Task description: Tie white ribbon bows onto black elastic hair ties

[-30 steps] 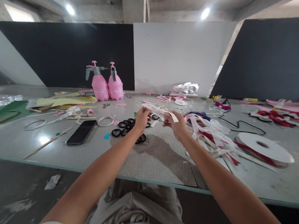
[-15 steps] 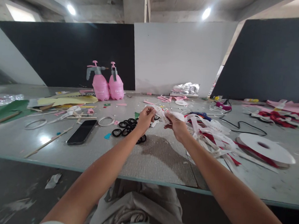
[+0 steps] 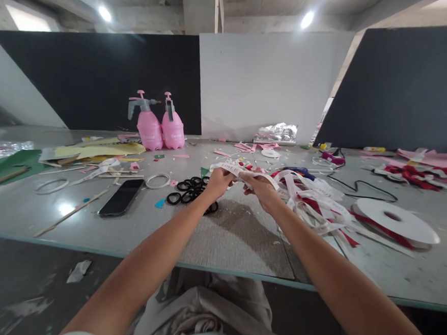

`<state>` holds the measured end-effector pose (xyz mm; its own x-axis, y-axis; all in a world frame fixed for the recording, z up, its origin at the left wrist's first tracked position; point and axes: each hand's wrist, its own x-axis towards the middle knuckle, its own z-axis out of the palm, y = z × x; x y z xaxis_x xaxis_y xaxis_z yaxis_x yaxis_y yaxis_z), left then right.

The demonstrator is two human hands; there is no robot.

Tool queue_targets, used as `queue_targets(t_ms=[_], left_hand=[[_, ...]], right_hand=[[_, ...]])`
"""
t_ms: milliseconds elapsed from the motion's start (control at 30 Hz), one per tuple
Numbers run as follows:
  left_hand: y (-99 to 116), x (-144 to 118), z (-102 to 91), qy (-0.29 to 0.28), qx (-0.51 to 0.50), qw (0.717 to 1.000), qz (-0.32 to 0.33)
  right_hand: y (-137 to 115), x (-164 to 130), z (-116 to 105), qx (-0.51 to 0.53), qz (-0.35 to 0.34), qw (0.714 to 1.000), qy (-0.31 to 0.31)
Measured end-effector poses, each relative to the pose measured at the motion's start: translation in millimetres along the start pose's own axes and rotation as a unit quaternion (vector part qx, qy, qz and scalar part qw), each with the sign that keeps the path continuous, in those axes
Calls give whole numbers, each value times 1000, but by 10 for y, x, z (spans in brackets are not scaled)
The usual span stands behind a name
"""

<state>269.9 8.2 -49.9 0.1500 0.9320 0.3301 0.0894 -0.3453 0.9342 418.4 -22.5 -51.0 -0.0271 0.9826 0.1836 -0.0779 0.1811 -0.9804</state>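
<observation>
A white printed ribbon (image 3: 227,166) is stretched between my two hands above the table. My left hand (image 3: 219,182) pinches it near its left end, while my right hand (image 3: 258,187) grips it a little further right, the fingertips of both nearly meeting. From my right hand the ribbon curves toward a loose heap of white and red ribbons (image 3: 323,195). Several black hair ties (image 3: 193,188) lie beside and partly behind my left hand. Whether a hair tie is also between my fingers is hidden.
To the left lie a phone (image 3: 122,197), a white ring (image 3: 158,181) and thin wooden sticks (image 3: 71,213). Two pink spray bottles (image 3: 150,130) stand at the back. A ribbon spool (image 3: 399,220) rests on the right, near a black cord (image 3: 360,186). The table's front edge (image 3: 239,276) runs below my forearms.
My hands have come closer together, the right one moving left. The ribbon's left end now lies flatter over my left fingers, with its printing facing me.
</observation>
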Motion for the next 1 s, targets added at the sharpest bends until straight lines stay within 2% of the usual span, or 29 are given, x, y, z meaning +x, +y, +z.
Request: queue_targets(t_ms=[100,200,367,600,800,1000], left_hand=[[10,-10,14,1,-20,1000,-6],[28,-46,43,-11,-83,996,-17],[49,-97,71,-65,-152,985,-58],[58,-77,30,-84,-136,986,-47],[40,-57,10,-44,-134,988,-67],[28,-65,13,-57,-109,991,-58]], right_hand=[[2,0,11,4,-14,1000,0],[7,-3,21,17,-24,999,17],[8,-6,9,22,-43,997,53],[-20,-46,3,31,-9,999,2],[-19,-19,-14,52,-42,997,49],[-47,-30,17,46,-42,997,47]])
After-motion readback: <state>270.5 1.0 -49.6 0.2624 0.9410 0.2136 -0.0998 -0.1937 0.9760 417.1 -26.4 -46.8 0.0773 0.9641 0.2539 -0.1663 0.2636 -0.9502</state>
